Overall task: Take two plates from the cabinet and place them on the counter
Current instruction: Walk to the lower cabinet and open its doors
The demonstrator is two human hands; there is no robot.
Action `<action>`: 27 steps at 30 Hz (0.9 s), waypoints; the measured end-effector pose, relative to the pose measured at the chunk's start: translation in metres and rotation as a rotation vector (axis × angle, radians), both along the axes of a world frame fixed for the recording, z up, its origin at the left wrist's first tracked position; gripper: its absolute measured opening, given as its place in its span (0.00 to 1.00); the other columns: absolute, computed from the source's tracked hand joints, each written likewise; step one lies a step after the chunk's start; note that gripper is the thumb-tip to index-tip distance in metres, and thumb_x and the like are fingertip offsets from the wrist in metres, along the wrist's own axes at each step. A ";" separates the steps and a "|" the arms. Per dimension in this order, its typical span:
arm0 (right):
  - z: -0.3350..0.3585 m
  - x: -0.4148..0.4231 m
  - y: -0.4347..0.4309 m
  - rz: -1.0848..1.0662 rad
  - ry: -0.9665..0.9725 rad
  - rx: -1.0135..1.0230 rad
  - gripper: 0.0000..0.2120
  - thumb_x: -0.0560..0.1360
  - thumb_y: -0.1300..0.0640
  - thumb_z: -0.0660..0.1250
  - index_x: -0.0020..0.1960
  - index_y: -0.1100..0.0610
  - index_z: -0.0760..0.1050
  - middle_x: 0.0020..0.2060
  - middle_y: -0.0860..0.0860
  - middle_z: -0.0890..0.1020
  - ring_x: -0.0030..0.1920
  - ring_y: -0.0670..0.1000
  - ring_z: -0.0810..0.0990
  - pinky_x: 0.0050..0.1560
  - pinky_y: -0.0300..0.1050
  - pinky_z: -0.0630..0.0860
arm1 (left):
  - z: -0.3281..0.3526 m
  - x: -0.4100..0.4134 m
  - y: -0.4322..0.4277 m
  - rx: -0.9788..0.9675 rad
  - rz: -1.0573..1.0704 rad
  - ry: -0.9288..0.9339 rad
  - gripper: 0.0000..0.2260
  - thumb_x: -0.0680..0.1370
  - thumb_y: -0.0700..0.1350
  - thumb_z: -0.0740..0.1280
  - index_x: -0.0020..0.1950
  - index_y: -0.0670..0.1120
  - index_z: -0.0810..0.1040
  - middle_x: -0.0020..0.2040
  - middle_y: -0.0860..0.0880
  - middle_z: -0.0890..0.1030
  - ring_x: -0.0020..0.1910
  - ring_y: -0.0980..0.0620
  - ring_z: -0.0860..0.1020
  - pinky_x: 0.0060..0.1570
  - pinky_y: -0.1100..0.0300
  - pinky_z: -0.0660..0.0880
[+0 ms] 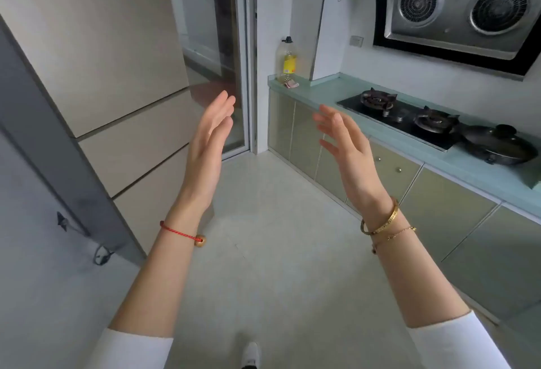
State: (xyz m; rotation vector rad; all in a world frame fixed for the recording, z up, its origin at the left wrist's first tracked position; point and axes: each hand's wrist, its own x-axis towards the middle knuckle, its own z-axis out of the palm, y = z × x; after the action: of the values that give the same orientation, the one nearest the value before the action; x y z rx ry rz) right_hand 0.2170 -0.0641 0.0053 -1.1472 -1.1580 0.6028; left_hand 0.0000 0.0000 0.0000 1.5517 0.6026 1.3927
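Both my hands are raised in front of me over the pale floor, palms facing each other, fingers apart and holding nothing. My left hand (209,146) has a red string bracelet at the wrist. My right hand (347,149) wears gold bracelets and hangs in front of the green lower cabinets (304,140) under the light green counter (328,89) on the right. The cabinet doors are closed. No plates are in view.
A black gas hob (404,116) sits in the counter, with a lidded black pan (497,146) to its right and a range hood (456,14) above. An oil bottle (288,59) stands at the counter's far end. A tall beige fridge (117,105) stands on the left beside a glass door (216,46).
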 end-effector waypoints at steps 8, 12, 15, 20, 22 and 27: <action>-0.016 0.011 0.089 -0.007 0.017 -0.062 0.20 0.82 0.46 0.55 0.68 0.51 0.74 0.61 0.46 0.82 0.64 0.45 0.78 0.70 0.52 0.73 | -0.015 0.019 0.093 -0.044 -0.009 0.002 0.24 0.80 0.55 0.61 0.76 0.55 0.67 0.74 0.57 0.72 0.75 0.62 0.68 0.74 0.59 0.62; -0.015 0.015 0.151 -0.013 0.016 -0.066 0.19 0.82 0.46 0.56 0.68 0.51 0.74 0.61 0.46 0.82 0.65 0.46 0.78 0.70 0.53 0.73 | -0.013 0.026 0.156 -0.054 -0.034 0.005 0.24 0.80 0.54 0.61 0.76 0.55 0.66 0.75 0.57 0.72 0.75 0.62 0.67 0.75 0.59 0.61; -0.015 0.019 0.196 -0.030 0.018 -0.065 0.20 0.81 0.45 0.56 0.68 0.51 0.74 0.61 0.46 0.82 0.64 0.45 0.79 0.69 0.52 0.74 | -0.013 0.031 0.201 -0.049 -0.047 0.017 0.24 0.80 0.54 0.61 0.77 0.54 0.66 0.75 0.58 0.72 0.75 0.62 0.67 0.74 0.59 0.61; -0.025 0.028 0.257 -0.046 0.032 -0.080 0.18 0.83 0.47 0.55 0.68 0.51 0.74 0.61 0.46 0.82 0.64 0.45 0.78 0.69 0.51 0.74 | -0.024 0.043 0.268 -0.059 -0.055 0.026 0.25 0.80 0.55 0.61 0.77 0.53 0.65 0.75 0.57 0.72 0.75 0.61 0.67 0.76 0.57 0.61; -0.029 0.035 0.280 -0.046 0.039 -0.093 0.18 0.83 0.48 0.56 0.68 0.51 0.74 0.61 0.46 0.82 0.64 0.45 0.78 0.69 0.50 0.74 | -0.028 0.051 0.293 -0.078 -0.057 0.024 0.26 0.80 0.55 0.61 0.77 0.53 0.65 0.75 0.56 0.72 0.75 0.61 0.67 0.77 0.55 0.60; -0.040 0.059 0.338 -0.049 0.059 -0.112 0.18 0.83 0.48 0.55 0.68 0.51 0.74 0.61 0.46 0.82 0.64 0.47 0.78 0.69 0.52 0.74 | -0.037 0.076 0.353 -0.102 -0.056 0.024 0.27 0.79 0.56 0.61 0.77 0.52 0.65 0.75 0.56 0.71 0.75 0.61 0.67 0.76 0.58 0.60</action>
State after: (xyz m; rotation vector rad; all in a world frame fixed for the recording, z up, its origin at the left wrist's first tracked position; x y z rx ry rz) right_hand 0.2764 0.2742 -0.0346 -1.2416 -1.0538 0.6662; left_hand 0.0758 0.3529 -0.0367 1.4944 0.6300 1.2837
